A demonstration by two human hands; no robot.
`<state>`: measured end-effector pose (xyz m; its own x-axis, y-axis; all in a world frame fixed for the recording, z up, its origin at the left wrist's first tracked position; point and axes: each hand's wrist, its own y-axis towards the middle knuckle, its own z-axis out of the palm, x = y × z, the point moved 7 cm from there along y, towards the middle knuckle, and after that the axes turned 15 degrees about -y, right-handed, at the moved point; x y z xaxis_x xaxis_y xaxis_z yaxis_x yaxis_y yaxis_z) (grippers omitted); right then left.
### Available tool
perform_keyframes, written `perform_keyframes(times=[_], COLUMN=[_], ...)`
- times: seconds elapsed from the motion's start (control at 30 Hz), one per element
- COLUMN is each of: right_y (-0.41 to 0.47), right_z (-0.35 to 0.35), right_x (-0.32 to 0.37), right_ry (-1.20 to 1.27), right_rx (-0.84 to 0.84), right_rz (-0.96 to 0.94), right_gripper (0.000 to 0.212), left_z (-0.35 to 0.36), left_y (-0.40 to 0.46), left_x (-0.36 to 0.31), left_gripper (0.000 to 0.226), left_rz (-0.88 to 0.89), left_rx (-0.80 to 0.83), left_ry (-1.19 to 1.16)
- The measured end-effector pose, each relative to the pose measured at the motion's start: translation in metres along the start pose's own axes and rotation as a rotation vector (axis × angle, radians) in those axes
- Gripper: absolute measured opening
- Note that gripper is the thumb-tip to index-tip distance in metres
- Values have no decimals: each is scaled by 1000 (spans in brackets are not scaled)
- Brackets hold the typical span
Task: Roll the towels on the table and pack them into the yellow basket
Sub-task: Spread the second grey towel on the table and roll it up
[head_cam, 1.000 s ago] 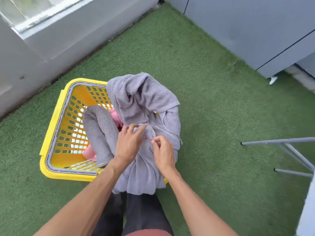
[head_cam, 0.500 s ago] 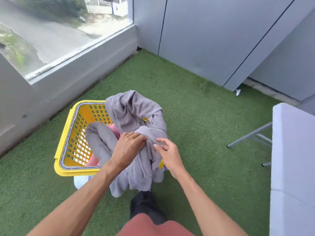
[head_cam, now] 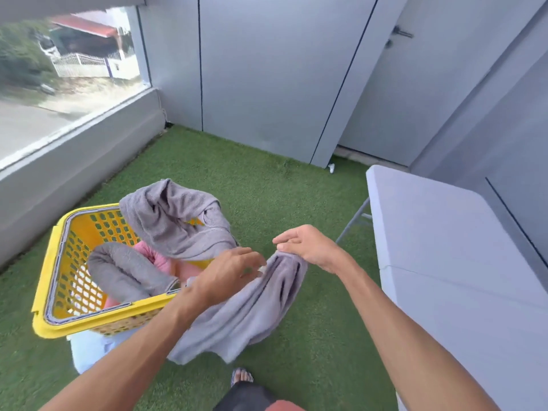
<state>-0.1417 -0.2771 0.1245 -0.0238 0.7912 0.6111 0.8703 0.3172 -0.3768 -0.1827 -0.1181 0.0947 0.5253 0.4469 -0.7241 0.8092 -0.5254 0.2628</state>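
So both hands are on the same loose grey terry towel [head_cam: 237,315], held up in the air btwn the yellow perforated plastic basket [head_cam: 59,262] and the pale grey folding table [head_cam: 444,262]. Right hand [head_cam: 314,247] pinches a bunched top edge of the towel w/ thumb and curled fingers, the cloth hanging straight down from that pinch in long folds. Left hand [head_cam: 228,274] is just beside it, to the basket side of the right-hand pinch; it's motion-blurred, fingers bent over the towel's upper edge, but can't tell if they're actually closed on the fabric or only laid against it. Below both grips the towel sags down to near the green artificial turf [head_cam: 267,179], its lower end in front of the basket's near corner.

Past the left hand, a second crumpled grey towel [head_cam: 175,221] lies draped over the basket's far right rim. Inside the basket, below and left of the left hand, sits a rolled grey towel [head_cam: 127,268] w/ a pink towel [head_cam: 154,256] tucked against it. Table stands to the outside of the right hand, well apart from the pinch; its top shows bare surface nearest the hand
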Motion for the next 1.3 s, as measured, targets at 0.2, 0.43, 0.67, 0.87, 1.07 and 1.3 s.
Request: perform_keyframes(times=[0.2, 0.43, 0.67, 0.87, 1.07, 1.3], right_y=[-36, -44, 5, 55, 129, 215], right_z=[-59, -144, -207, -272, -307, -373], right_x=[11, -53, -145, -180, -201, -233], right_ry=[-117, -75, -8, 81, 142, 55], right_rx=[-133, -222, -226, -349, -360, -553], right_rz=[-179, -158, -52, -86, -101, -13], right_gripper=[8, 13, 12, 9, 25, 29], left_z=[15, 63, 75, 62, 32, -10], left_y=[74, 171, 292, 375, 444, 545], left_x=[-15, -44, -47, -31, -6, 78], left_gripper=[24, 27, 17, 19, 15, 13], left_rz=[-185, -217, -195, -192, -178, -170], left_rx=[64, 271, 192, 100, -60, -207], left_ry=[-552, -876, -878, -779, -762, -510])
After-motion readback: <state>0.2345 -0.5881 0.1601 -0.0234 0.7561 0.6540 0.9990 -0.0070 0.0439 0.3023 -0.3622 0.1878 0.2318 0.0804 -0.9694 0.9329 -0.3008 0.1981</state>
